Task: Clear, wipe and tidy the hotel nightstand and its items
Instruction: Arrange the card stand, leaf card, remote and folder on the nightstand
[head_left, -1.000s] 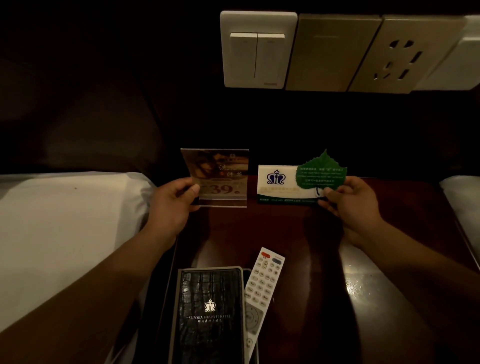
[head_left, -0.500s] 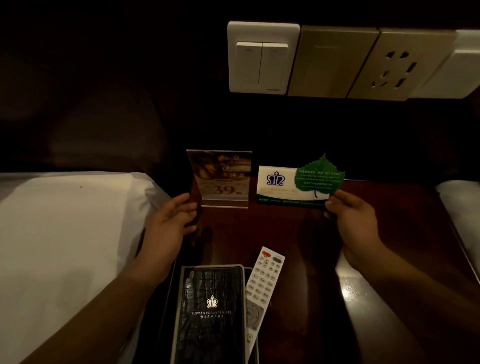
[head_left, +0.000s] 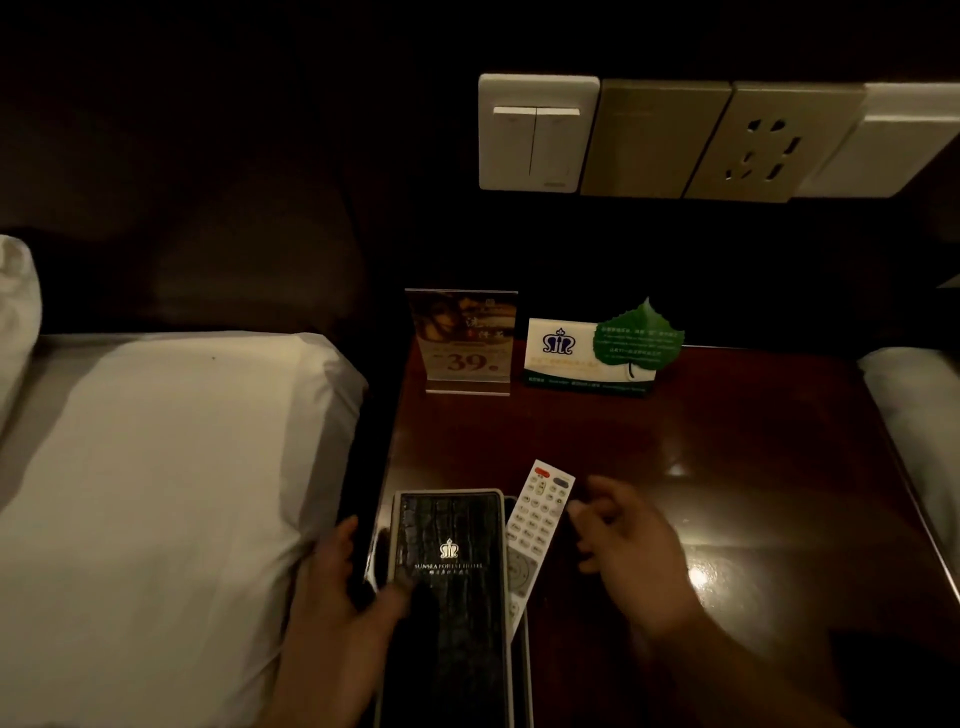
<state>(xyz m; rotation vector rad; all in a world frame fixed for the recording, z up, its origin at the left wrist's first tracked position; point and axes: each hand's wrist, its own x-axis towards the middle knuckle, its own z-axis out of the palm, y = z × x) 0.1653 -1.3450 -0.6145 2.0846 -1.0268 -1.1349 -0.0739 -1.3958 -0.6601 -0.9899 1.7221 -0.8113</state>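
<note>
Folder (head_left: 451, 618) edge in left grip (head_left: 340, 587); remote (head_left: 537, 519) just beside loosely open, empty right grip (head_left: 628, 556).

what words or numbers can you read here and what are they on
"39." on the sign; its other print is blurred.
"SUNSEA FOREST HOTEL" on the folder.
Card, leaf and remote: print too small to read.
</note>
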